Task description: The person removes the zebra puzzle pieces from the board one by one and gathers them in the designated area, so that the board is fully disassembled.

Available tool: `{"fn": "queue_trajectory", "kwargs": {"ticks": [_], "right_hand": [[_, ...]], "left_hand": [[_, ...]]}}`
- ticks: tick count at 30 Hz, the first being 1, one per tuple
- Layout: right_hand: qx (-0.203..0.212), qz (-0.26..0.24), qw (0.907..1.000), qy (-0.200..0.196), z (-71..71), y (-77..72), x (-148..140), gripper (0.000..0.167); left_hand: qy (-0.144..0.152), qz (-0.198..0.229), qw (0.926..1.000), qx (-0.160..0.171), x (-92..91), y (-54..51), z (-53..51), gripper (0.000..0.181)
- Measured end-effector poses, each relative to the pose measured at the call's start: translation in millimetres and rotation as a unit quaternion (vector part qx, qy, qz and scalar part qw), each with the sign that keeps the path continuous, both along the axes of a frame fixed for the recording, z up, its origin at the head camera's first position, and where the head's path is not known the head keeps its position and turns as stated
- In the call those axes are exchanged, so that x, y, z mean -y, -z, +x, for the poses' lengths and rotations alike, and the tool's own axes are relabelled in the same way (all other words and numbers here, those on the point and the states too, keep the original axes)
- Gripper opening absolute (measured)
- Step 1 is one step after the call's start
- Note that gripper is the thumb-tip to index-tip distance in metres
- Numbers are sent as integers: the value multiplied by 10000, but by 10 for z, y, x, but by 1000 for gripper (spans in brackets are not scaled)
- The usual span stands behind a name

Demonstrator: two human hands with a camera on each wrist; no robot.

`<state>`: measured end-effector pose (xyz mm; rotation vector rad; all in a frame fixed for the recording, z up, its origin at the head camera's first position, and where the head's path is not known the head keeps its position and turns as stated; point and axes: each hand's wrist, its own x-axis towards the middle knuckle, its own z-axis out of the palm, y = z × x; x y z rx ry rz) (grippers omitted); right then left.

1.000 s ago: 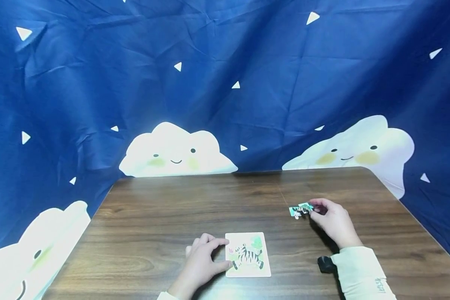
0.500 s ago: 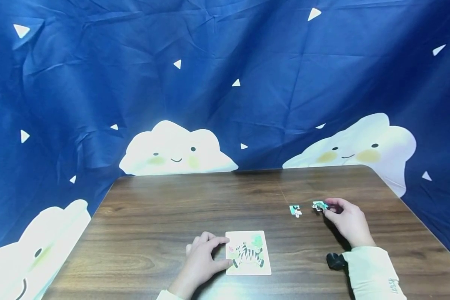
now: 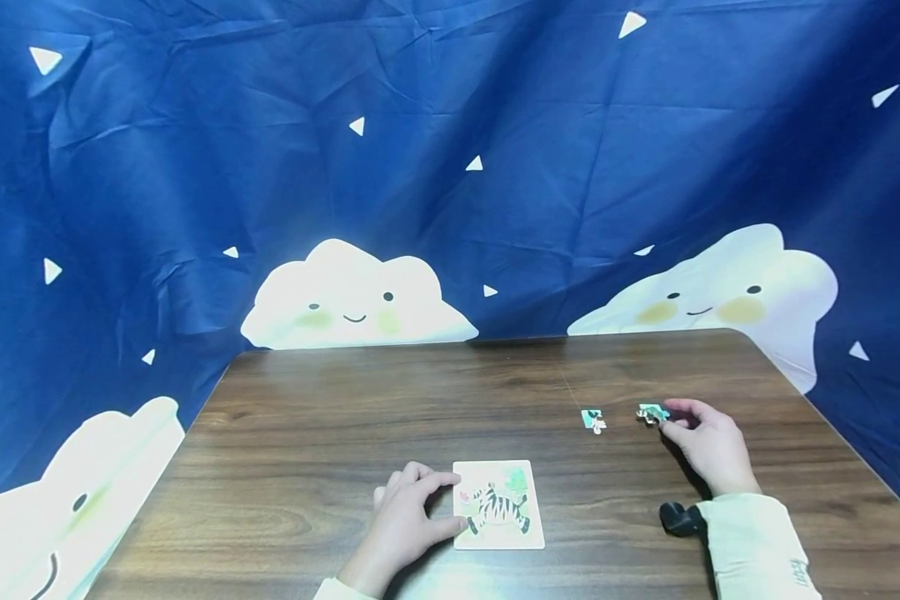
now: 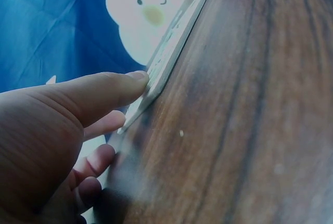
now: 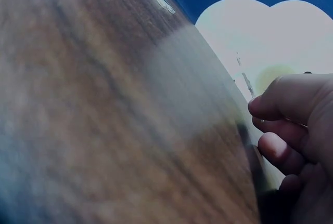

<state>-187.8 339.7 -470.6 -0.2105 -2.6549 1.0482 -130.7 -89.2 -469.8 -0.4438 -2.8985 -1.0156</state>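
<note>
My left hand [image 3: 405, 518] rests at the left side of a square white puzzle board [image 3: 498, 540] printed with a zebra. Its thumb and index finger are spread and touch the board; in the left wrist view the thumb lies straight against the edge of the board [image 4: 179, 50]. Farther right, my right hand [image 3: 714, 450] pinches a green jigsaw puzzle piece [image 3: 652, 413] between thumb and index finger. That piece shows only as a thin, blurred sliver in the right wrist view. To its left, a second jigsaw piece [image 3: 592, 421], teal and white with black, lies on the table.
Both hands work over a brown wood-grain table [image 3: 330, 417]. A blue cloth [image 3: 420, 192] with white clouds and triangles hangs behind it. Beside the right sleeve is a black object [image 3: 678, 518], probably the wrist camera.
My right hand has moved right with the green puzzle piece, drawing it apart from the other piece, which stays on the table. The left hand and the board have hardly moved.
</note>
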Motion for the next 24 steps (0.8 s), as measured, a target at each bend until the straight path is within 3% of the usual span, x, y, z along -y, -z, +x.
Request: {"fn": "queue_trajectory", "kwargs": {"ticks": [5, 24], "right_hand": [[28, 66, 9999, -93, -5, -6, 14, 42], [102, 237, 9997, -47, -35, 4, 17, 26]], "left_hand": [[0, 18, 10000, -18, 9, 11, 4, 52], [-2, -103, 9999, -89, 5, -9, 7, 52]]}}
